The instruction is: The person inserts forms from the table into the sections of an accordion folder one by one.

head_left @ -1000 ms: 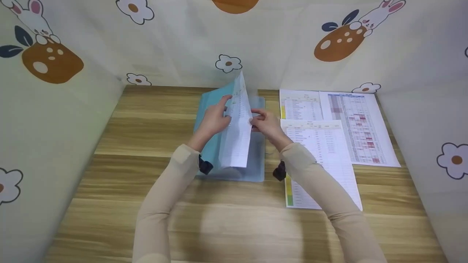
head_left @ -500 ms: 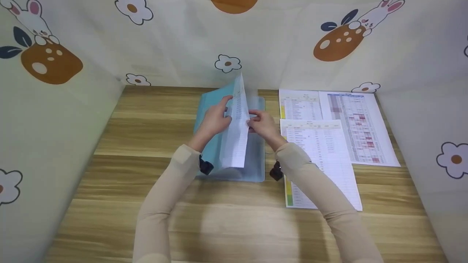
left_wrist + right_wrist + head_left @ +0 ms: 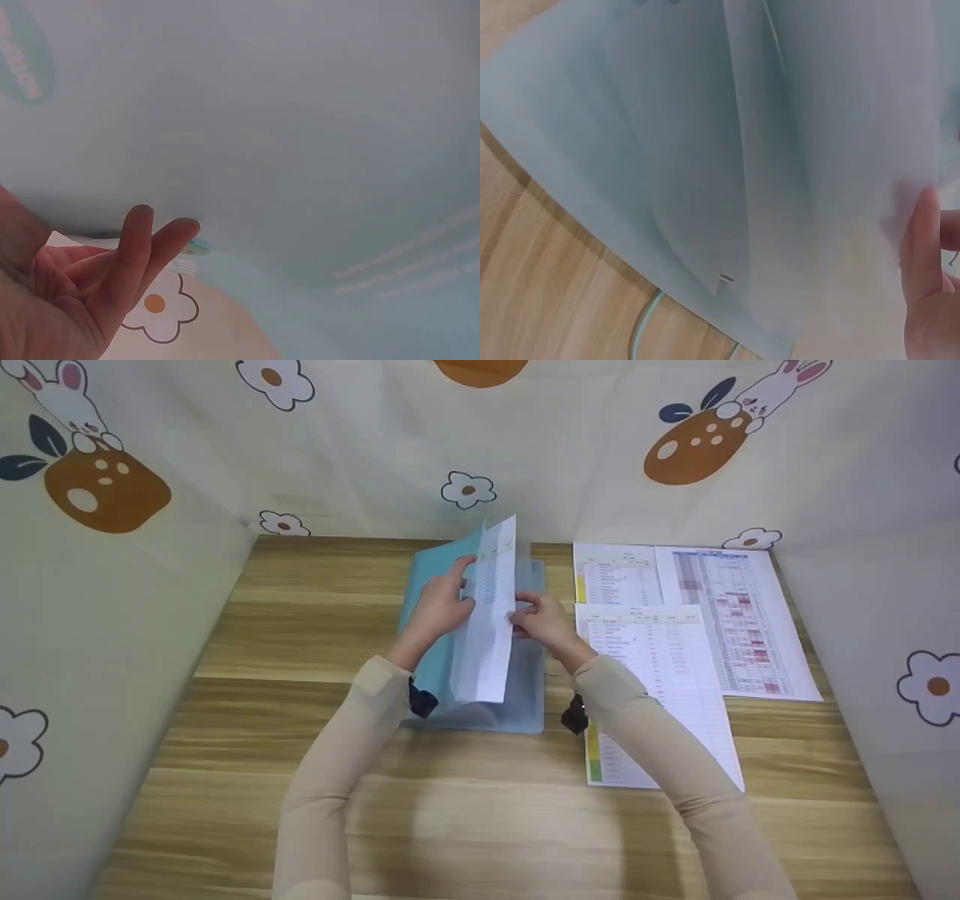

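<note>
The sheet, raised in the blue folder, has leaned its top toward 3 o'clock; left hand loosely extended at 9, right hand pinching its 3 o'clock edge.

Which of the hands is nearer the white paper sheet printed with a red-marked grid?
Right. The right hand is left of the gridded sheet; the left hand is farther left, at the blue plastic folder.

Held sheet: print too small to read; hands cut off by wrist views' edges.
</note>
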Demonstrator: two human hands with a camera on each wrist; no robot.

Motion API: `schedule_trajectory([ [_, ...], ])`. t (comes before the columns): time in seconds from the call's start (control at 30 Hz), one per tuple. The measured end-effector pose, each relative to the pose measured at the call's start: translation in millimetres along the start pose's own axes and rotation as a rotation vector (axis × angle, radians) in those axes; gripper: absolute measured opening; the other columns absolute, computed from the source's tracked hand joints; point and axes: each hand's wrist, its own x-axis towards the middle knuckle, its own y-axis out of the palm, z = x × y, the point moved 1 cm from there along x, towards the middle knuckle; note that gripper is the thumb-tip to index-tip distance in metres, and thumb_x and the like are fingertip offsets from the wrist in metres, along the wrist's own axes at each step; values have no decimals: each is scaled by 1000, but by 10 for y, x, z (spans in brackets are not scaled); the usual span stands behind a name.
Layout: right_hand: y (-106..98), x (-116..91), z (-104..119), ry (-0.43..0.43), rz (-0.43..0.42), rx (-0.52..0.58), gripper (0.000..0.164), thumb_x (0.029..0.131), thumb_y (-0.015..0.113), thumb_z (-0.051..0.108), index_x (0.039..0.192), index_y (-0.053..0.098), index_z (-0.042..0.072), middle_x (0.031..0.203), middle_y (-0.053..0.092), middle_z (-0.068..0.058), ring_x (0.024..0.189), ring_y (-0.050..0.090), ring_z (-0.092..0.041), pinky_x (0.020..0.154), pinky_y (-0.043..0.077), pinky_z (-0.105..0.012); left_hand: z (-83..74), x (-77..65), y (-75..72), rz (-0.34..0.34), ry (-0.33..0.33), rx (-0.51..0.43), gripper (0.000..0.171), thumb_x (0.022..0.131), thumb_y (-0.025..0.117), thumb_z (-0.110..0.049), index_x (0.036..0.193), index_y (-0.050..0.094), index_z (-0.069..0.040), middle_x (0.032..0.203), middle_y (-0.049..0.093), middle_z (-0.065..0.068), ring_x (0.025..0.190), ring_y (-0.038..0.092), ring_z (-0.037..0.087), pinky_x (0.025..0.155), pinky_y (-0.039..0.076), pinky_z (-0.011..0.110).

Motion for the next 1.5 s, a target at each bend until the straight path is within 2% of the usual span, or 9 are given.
schedule_trajectory([
  [0.33, 15, -48, -45, -3, 29, -20, 42, 84, 53, 2, 125, 44, -5, 90, 62, -18, 69, 62, -20, 66, 49, -33, -5, 0, -1, 12, -22, -18, 57, 84, 49, -5, 137, 28, -13, 123, 48, 13, 103, 51, 25, 75, 46, 36],
  [0.53, -23, -57, -61, -21, 10, -85, 54, 81, 61, 5, 130, 39, 2, 75, 61, -15, 56, 59, -15, 65, 49, -37, 2, 3, 9, 2, -21, -8, 57, 84, 49, -5, 136, 29, -13, 122, 49, 13, 103, 50, 24, 76, 45, 35],
  [0.67, -81, -59, -88, -54, 5, -98, 58, 78, 64, 7, 130, 39, 4, 67, 58, -12, 52, 57, -13, 60, 49, -33, 5, 7, 16, -23, 11, 17, 57, 80, 46, -1, 135, 31, -10, 115, 54, 16, 90, 55, 23, 68, 45, 34],
  [0.77, -118, -56, -106, -82, 6, -102, 56, 78, 65, 7, 128, 42, 2, 64, 58, -10, 52, 56, -13, 56, 49, -29, -2, 3, 13, -33, 32, 24, 59, 78, 44, 2, 135, 32, -8, 111, 56, 18, 83, 55, 23, 63, 43, 33],
  [1.2, -153, -44, -129, -111, -21, -112, 47, 81, 61, 8, 126, 47, 3, 65, 59, -10, 52, 56, -14, 63, 49, -41, -5, -10, 13, -11, 11, -1, 57, 82, 46, -3, 136, 29, -10, 121, 50, 14, 99, 52, 23, 72, 45, 33],
  [1.4, -153, -21, -133, -137, -60, -153, 40, 82, 59, 10, 121, 51, 3, 68, 59, -12, 54, 58, -16, 62, 49, -41, -10, -16, 12, -6, -1, -7, 57, 83, 47, -3, 136, 28, -12, 123, 49, 14, 103, 51, 24, 74, 45, 33],
  [1.5, -157, 2, -118, -143, -85, -198, 36, 83, 59, 12, 118, 54, 3, 71, 59, -11, 57, 58, -17, 61, 49, -37, -8, -15, 16, -5, -3, -8, 56, 84, 48, -4, 136, 29, -12, 123, 48, 13, 104, 50, 24, 75, 45, 32],
])
